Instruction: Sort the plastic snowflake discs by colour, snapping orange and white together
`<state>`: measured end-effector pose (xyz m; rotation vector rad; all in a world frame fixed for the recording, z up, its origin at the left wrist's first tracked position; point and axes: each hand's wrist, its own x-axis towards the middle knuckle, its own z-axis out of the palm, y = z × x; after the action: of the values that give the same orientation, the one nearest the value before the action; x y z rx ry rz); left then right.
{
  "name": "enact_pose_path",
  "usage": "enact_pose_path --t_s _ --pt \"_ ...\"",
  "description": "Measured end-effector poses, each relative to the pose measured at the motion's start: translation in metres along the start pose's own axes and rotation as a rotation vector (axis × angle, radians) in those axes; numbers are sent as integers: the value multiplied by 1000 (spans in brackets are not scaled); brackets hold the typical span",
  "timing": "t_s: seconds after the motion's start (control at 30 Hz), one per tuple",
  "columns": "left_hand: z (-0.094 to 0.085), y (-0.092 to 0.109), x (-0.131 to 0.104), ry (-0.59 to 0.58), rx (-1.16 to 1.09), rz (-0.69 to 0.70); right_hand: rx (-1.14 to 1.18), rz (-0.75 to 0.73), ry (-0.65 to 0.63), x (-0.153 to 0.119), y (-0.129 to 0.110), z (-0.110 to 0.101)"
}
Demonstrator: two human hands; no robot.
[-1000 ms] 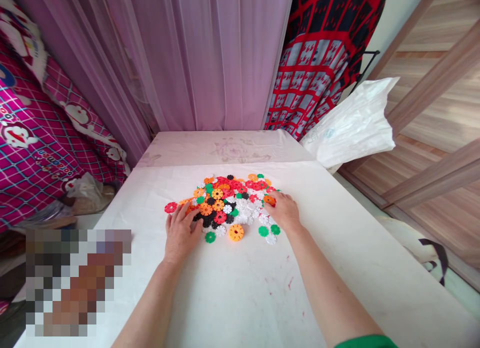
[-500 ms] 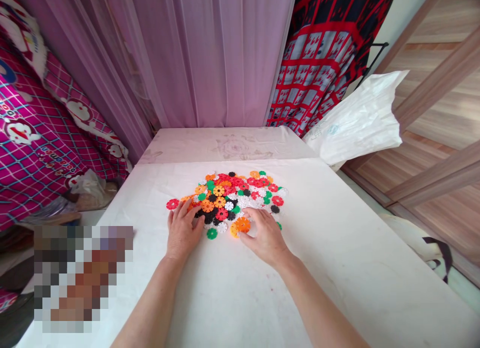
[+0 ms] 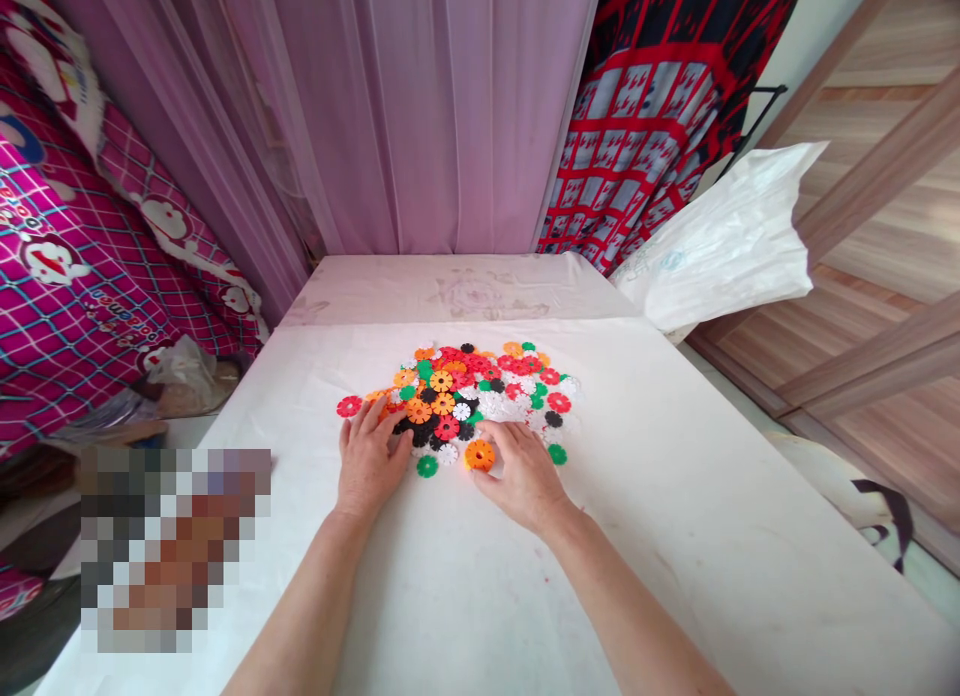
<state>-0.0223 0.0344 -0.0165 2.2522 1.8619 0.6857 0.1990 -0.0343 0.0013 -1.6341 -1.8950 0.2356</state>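
Spanning the lower and middle view, a table bears a white cover, with a pale floral band along its far end. Behind it, a purple curtain hangs in vertical folds. At right stands a wooden cabinet with light panels; at left hangs a bright pink checked cloth printed with cartoon figures. A red, black and grey patterned cloth hangs just right of the curtain. A white bag stands beside the table's far right corner.

On the table, a heap of discs, slotted at the rim, lies loosely overlapped in red, orange, black, white and green. The left hand rests at the heap's left side, palm down, fingers spread over orange and black pieces. The right hand lies at the near right side, thumb and fingers parted in a curve about an orange disc; whether they pinch it cannot be told. This disc sits at the heap's near edge, between the hands. Near the left hand's thumb lie a green disc and, beside it, a white disc. A red disc lies at the far left of the heap.
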Motion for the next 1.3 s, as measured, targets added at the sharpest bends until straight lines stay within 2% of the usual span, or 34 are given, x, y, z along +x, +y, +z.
enact_pose_path --t_s 0.23,0.53,0.9,1.03,1.13,1.3 --pt "1 0 -1 -23 46 3 68 -18 34 -1 5 -4" --pt "0 16 -8 55 177 206 131 6 183 -1 22 3" --pt "2 18 -4 120 124 265 223 25 287 -1 33 8" --pt "0 15 -1 190 -81 217 180 5 312 0 30 3" --pt "-2 17 0 192 -370 97 115 -83 326 4 19 -4" --pt "-2 30 -4 -109 -1056 -238 30 -245 252 16 -11 -6"
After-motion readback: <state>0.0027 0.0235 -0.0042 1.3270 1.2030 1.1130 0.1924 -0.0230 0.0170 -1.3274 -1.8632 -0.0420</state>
